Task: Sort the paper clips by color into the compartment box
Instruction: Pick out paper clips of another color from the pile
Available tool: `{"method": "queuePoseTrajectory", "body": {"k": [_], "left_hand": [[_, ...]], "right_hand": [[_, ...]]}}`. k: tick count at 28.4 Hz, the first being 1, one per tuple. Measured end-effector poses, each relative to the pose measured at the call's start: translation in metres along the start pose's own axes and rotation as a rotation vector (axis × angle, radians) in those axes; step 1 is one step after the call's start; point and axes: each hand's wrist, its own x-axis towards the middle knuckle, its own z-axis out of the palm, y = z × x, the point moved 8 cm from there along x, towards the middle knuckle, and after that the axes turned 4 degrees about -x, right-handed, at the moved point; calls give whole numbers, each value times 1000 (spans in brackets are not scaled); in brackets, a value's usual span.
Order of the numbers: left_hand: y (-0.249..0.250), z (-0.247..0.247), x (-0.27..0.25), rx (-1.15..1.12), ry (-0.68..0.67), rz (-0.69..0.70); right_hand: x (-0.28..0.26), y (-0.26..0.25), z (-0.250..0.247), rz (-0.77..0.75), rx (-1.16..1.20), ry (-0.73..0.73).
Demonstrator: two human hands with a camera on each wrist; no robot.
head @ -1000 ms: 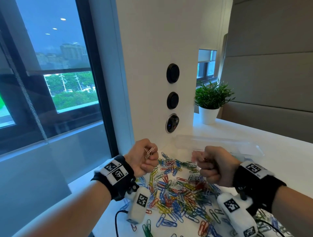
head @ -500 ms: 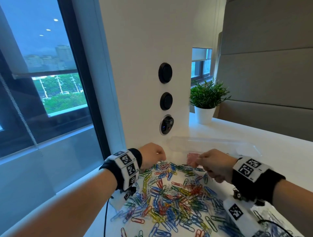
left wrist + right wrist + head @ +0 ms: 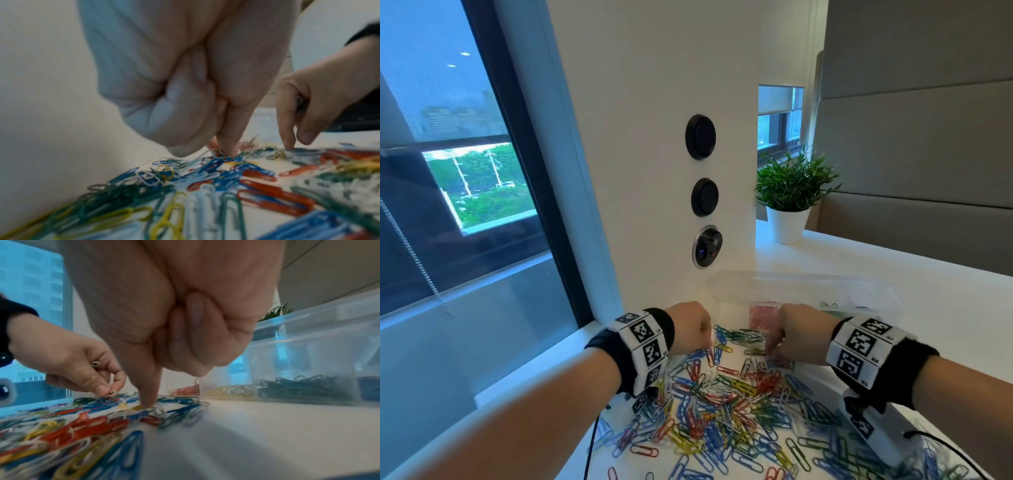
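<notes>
White pillar (image 3: 654, 137) ahead, bearing three round black fittings (image 3: 700, 137) in a column. Large dark-framed window (image 3: 448, 171) to the left, showing trees and buildings in daylight. Potted green plant (image 3: 792, 192) on the white surface (image 3: 893, 274). Grey padded wall panels (image 3: 917, 137) to the right.

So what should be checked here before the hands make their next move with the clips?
1. Left hand grips one colour only: ok, only white clips show in it.
2. Right hand holds a clip: cannot tell; its index fingertip touches the pile.
3. Box close by: ok, it stands just beyond the pile.
4. Compartments unmixed: ok, red clips, yellow clips and green clips lie apart.
5. Compartment for white: cannot tell.
6. Pile sorted: not ok, many colours lie mixed.
</notes>
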Motion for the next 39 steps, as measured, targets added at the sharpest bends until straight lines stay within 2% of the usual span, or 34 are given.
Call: {"method": "queuePoseTrajectory", "body": {"k": [7, 14, 18, 23, 27, 34, 39], "left_hand": [[-3, -11, -18, -383, 53, 41], [-16, -4, -36, -780, 51, -154], [-22, -2, -38, -888, 58, -205], [-23, 3, -39, -919, 30, -222], [-20, 7, -41, -973, -5, -206], [-13, 8, -45, -970, -65, -187], [3, 7, -50, -967, -94, -162]], "right_hand": [[-26, -11, 1, -125, -34, -75], [-41, -22, 7, -185, -169, -48], [-43, -21, 7, -187, -148, -69], [-39, -17, 15, -170, -170, -97], [-40, -11, 13, -142, -57, -100], [-48, 9, 3, -91, 335, -83], [-56, 26, 5, 11, 567, -68]]}}
